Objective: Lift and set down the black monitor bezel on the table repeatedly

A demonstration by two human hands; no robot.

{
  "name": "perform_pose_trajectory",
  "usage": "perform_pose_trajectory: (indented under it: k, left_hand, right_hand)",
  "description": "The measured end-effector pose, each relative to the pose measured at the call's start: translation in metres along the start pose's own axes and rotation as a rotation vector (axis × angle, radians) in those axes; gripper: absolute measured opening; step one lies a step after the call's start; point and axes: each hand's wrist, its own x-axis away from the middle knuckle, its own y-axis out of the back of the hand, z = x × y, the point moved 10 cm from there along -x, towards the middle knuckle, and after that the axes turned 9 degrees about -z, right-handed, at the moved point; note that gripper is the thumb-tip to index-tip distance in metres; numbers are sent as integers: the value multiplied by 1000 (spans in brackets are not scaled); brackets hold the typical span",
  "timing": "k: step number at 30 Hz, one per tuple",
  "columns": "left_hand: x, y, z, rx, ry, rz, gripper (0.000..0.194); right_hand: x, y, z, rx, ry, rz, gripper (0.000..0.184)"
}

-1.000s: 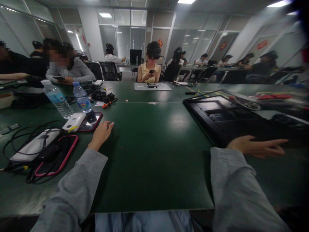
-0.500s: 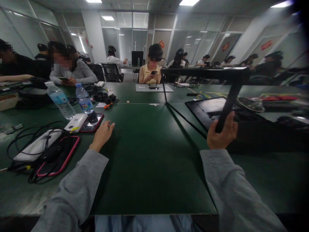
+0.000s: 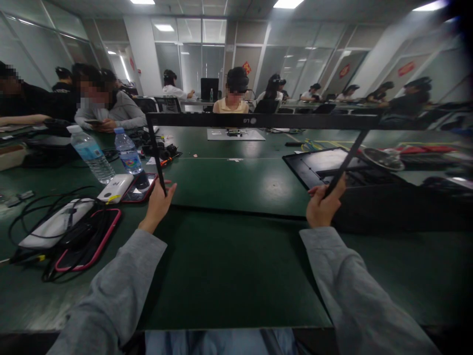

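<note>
A thin black monitor bezel (image 3: 207, 120) with an LG logo stands tilted in front of me, a rectangular frame with the table showing through its opening. My left hand (image 3: 157, 206) is closed on its left side bar, with the thumb inside the frame. On the opposite side, my right hand (image 3: 324, 206) has its fingers wrapped round the right side bar. The bezel's lower bar runs between my two hands, just above or on the green table (image 3: 236, 266); I cannot tell which.
At left are two water bottles (image 3: 91, 154), a white power bank (image 3: 116, 188), phones and tangled black cables (image 3: 48, 197). A black panel (image 3: 314, 167) lies at right, near a metal bowl (image 3: 382, 159). Across the table, a person (image 3: 232, 104) sits behind a white board (image 3: 218, 135).
The bezel has swung round to face me, its left side coming across to my left hand. My left hand has closed on it; my right hand has shifted slightly left.
</note>
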Motion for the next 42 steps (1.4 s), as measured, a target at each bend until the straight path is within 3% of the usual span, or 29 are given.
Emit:
perform_pose_trajectory:
  k: [4, 8, 13, 18, 23, 33, 39, 42]
  left_hand:
    - [2, -4, -6, 85, 16, 44, 44]
    - [3, -7, -5, 76, 12, 52, 44]
    - [3, -8, 4, -137, -47, -26, 41]
    - [8, -22, 22, -351, -33, 76, 48]
    - [14, -25, 26, -459, -25, 146, 49]
    - [20, -34, 24, -525, -61, 241, 40]
    - [21, -32, 19, -506, -60, 226, 40]
    - [15, -20, 5, -460, -70, 125, 45]
  right_hand:
    - [3, -10, -15, 41, -71, 45, 62]
    - [8, -23, -28, 133, -107, 142, 62]
    - [19, -46, -45, 165, -75, 284, 47]
    - [26, -63, -64, 239, 7, 399, 40]
    - [27, -68, -68, 322, 132, 407, 41]
    - [37, -78, -85, 418, 129, 519, 39]
    - [35, -75, -77, 387, 128, 498, 36]
    - [26, -67, -59, 299, 125, 414, 38]
